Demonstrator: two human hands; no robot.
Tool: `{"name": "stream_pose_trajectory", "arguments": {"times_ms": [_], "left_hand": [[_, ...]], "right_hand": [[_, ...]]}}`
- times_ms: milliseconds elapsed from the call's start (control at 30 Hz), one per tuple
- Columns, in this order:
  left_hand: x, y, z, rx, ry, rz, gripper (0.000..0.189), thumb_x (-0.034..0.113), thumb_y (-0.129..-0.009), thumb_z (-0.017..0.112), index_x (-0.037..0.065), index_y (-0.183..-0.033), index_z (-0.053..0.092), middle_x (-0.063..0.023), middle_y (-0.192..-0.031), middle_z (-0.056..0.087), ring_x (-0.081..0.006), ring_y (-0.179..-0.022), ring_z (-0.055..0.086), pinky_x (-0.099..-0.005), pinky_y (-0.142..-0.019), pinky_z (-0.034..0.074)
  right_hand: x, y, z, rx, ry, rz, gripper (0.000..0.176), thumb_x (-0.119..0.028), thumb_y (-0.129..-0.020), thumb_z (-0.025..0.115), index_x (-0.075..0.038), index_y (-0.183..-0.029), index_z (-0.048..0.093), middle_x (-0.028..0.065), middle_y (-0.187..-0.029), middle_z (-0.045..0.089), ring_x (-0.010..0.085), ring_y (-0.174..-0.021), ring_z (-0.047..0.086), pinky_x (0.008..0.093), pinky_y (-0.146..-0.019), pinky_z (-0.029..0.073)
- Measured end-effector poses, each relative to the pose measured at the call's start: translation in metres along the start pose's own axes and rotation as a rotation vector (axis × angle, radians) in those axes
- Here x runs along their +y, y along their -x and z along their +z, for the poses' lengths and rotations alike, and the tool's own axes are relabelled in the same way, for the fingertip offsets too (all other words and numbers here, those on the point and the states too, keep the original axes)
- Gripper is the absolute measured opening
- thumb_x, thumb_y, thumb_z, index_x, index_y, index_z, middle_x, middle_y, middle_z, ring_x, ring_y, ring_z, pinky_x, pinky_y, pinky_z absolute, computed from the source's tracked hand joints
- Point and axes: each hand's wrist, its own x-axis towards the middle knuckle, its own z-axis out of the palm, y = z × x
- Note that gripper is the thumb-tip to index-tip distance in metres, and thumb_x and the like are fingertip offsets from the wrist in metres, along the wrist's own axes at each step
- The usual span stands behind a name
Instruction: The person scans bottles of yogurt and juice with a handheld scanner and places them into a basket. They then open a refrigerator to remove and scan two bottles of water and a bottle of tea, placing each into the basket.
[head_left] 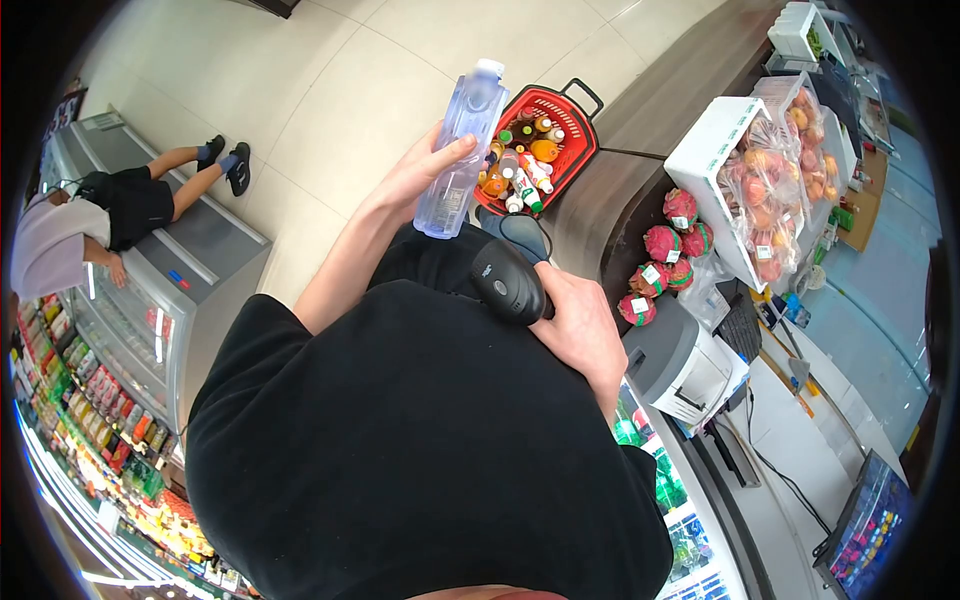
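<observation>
My left hand [415, 178] is closed around a clear, bluish plastic bottle [458, 170] with a white cap, held upright with a slight tilt. In my right hand [585, 328] is a black barcode scanner [506, 280], gripped by its handle, its head pointing toward the lower part of the bottle. The scanner and the bottle are apart. Just beyond them, a red shopping basket [577, 165] with a black handle holds several bottles of drinks, some orange, some white and green. The bottle overlaps part of the basket's left side.
A dark counter [625, 130] curves along the right, bearing several dragon fruits [662, 243], a white foam box [712, 150] with bagged fruit, and a label printer [665, 360]. A monitor [868, 525] stands lower right. At left, a person [130, 205] leans by a freezer [225, 265].
</observation>
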Motion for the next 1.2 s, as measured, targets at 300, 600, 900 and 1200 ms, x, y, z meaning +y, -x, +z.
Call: {"name": "stream_pose_trajectory", "arguments": {"times_ms": [300,600,900,1200], "left_hand": [[0.003,-0.002,-0.001,0.008,0.003,0.006,0.079,0.056,-0.094,0.07,0.002,-0.146,0.045,-0.0136,-0.129,0.063,-0.0207,-0.116,0.065,-0.0387,-0.092,0.056],[0.005,-0.003,0.0,0.015,0.012,0.004,0.078,0.055,-0.095,0.07,0.002,-0.146,0.045,-0.0132,-0.128,0.064,-0.0195,-0.116,0.065,-0.0386,-0.093,0.056],[0.004,-0.003,-0.001,0.004,0.011,0.006,0.075,0.054,-0.095,0.069,0.002,-0.145,0.046,-0.0129,-0.128,0.064,-0.0193,-0.115,0.065,-0.0381,-0.093,0.054],[0.01,0.002,0.005,0.012,0.049,0.003,0.074,0.046,-0.096,0.071,0.001,-0.148,0.044,-0.0132,-0.124,0.063,-0.0193,-0.114,0.062,-0.0399,-0.097,0.051]], "right_hand": [[0.002,0.0,-0.001,-0.007,0.0,-0.018,0.031,-0.007,-0.072,0.071,-0.002,-0.1,0.058,0.0173,-0.094,0.067,0.0424,-0.093,0.065,0.0505,-0.078,0.05],[0.001,0.0,-0.003,0.019,-0.021,-0.035,0.03,-0.008,-0.074,0.073,0.0,-0.097,0.057,0.0207,-0.09,0.065,0.0448,-0.091,0.063,0.0496,-0.077,0.049],[-0.003,-0.002,-0.006,-0.002,0.011,-0.015,0.027,-0.007,-0.073,0.069,-0.002,-0.096,0.057,0.0181,-0.092,0.067,0.0432,-0.092,0.064,0.0509,-0.078,0.05],[-0.004,0.0,-0.005,0.003,0.001,-0.024,0.027,-0.007,-0.073,0.07,-0.001,-0.095,0.055,0.0184,-0.091,0.065,0.0438,-0.091,0.063,0.0512,-0.077,0.049]]}}
